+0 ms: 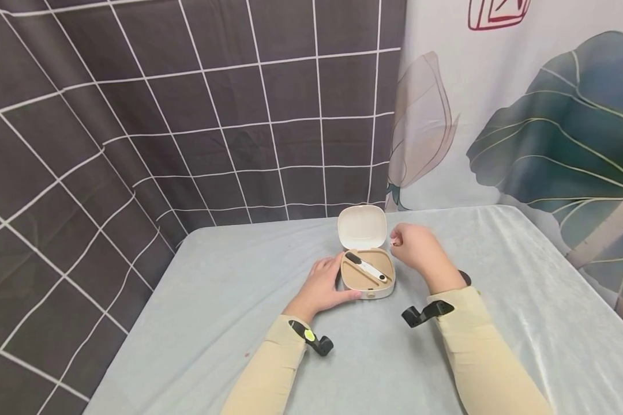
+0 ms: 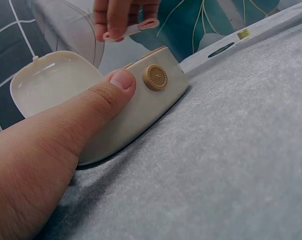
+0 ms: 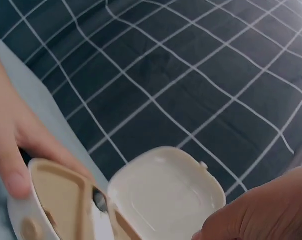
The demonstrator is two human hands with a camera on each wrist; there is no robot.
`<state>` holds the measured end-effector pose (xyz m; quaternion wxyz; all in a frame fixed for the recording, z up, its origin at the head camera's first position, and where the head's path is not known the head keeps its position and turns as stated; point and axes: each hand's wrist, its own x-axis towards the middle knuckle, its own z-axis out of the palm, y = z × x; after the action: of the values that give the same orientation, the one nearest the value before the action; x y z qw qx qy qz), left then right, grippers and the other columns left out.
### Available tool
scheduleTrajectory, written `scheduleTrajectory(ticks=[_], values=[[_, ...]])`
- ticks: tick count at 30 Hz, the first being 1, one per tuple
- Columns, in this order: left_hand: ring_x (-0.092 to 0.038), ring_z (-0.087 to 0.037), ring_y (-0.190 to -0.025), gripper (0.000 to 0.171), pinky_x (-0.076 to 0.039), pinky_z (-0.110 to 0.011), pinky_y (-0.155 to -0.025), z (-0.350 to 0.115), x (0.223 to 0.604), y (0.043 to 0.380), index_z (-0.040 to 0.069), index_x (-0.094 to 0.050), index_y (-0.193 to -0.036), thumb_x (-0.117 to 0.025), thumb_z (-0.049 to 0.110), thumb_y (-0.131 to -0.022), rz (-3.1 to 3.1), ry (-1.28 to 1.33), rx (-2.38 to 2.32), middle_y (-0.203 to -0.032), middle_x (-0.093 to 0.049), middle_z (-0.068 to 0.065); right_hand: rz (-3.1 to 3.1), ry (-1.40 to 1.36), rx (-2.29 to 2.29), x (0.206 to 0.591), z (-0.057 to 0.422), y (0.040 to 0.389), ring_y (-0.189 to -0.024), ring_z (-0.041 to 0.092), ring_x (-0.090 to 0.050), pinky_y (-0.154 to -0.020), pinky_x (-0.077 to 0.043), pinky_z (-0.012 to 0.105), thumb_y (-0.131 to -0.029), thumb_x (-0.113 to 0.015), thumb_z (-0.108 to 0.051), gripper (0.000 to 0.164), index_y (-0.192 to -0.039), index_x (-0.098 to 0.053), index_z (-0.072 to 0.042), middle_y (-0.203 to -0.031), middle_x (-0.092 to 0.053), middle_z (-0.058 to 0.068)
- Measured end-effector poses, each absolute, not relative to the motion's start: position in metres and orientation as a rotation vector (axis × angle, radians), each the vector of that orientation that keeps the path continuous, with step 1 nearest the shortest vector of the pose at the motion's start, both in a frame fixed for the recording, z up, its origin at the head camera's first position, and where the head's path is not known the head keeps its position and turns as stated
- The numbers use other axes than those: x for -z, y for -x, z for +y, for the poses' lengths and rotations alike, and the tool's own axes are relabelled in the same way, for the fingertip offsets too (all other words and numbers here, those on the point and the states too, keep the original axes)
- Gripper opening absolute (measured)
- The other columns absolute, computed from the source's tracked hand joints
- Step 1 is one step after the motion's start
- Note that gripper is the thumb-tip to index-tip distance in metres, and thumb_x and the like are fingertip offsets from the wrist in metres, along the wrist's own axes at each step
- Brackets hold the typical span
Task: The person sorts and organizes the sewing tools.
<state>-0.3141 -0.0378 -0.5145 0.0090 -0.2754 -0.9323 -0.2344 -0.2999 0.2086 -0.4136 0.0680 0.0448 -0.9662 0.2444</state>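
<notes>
A small white case (image 1: 381, 293) with a tan inner tray stands on the bed-like surface, its white lid (image 1: 362, 226) raised at the back. My left hand (image 1: 319, 290) grips the case from its left side, thumb on the front wall beside a tan button clasp (image 2: 155, 77). Lying diagonally in the tray is a slim white tool (image 1: 368, 268) with a dark end and a black dot at the other end. Just right of the lid, my right hand (image 1: 419, 249) pinches a small pink piece with a rounded loop end (image 2: 150, 23), raised over the case in the left wrist view.
Pale blue cloth (image 1: 187, 323) covers the surface. A dark curtain with a white grid (image 1: 285, 104) hangs behind and to the left; a white curtain with leaf prints (image 1: 446, 161) hangs at the back right. Both wrists carry black camera mounts (image 1: 427, 313).
</notes>
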Motion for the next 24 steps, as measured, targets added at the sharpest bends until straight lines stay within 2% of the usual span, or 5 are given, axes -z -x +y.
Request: scheduleTrajectory(ticks=[4, 7, 15, 20, 24], values=[[-0.036, -0.029, -0.144, 0.105, -0.024, -0.045, -0.122, -0.038, 0.515, 0.315, 0.021, -0.025, -0.161, -0.069, 0.071, -0.08, -2.921, 0.854, 0.717, -0.156, -0.044, -0.006, -2.898, -0.153, -0.816, 0.415, 0.192, 0.298, -0.079, 0.026, -0.06, -0.069, -0.052, 0.04, -0.087, -0.064, -0.008, 0.027, -0.112, -0.065, 0.003, -0.09, -0.067, 0.011], [-0.035, -0.028, -0.145, 0.107, -0.024, -0.044, -0.122, -0.038, 0.516, 0.315, 0.02, -0.023, -0.162, -0.068, 0.073, -0.08, -2.935, 0.855, 0.712, -0.157, -0.043, -0.006, -2.884, -0.182, -0.853, 0.419, 0.182, 0.296, -0.083, 0.026, -0.062, -0.073, -0.054, 0.042, -0.088, -0.064, -0.008, 0.027, -0.113, -0.066, 0.001, -0.095, -0.069, 0.011], [-0.036, -0.027, -0.145, 0.107, -0.024, -0.043, -0.122, -0.038, 0.515, 0.316, 0.021, -0.024, -0.162, -0.069, 0.072, -0.08, -2.918, 0.851, 0.717, -0.156, -0.044, -0.005, -2.832, -0.364, -0.773, 0.43, 0.16, 0.295, -0.081, 0.025, -0.066, -0.073, -0.056, 0.042, -0.087, -0.071, -0.009, 0.007, -0.093, -0.071, -0.005, -0.088, -0.072, 0.008], [-0.035, -0.027, -0.144, 0.107, -0.025, -0.041, -0.122, -0.037, 0.514, 0.314, 0.019, -0.025, -0.161, -0.069, 0.072, -0.08, -2.921, 0.849, 0.72, -0.157, -0.044, -0.004, -2.803, -0.417, -0.742, 0.437, 0.148, 0.293, -0.077, 0.022, -0.065, -0.073, -0.055, 0.041, -0.085, -0.073, -0.009, 0.003, -0.086, -0.072, -0.008, -0.083, -0.071, 0.004], [-0.034, -0.027, -0.145, 0.108, -0.024, -0.041, -0.122, -0.037, 0.513, 0.313, 0.018, -0.024, -0.162, -0.07, 0.071, -0.08, -2.932, 0.839, 0.722, -0.158, -0.042, -0.004, -2.788, -0.472, -0.731, 0.442, 0.141, 0.292, -0.071, 0.018, -0.062, -0.069, -0.054, 0.038, -0.081, -0.074, -0.007, 0.005, -0.082, -0.069, -0.009, -0.077, -0.067, 0.001]])
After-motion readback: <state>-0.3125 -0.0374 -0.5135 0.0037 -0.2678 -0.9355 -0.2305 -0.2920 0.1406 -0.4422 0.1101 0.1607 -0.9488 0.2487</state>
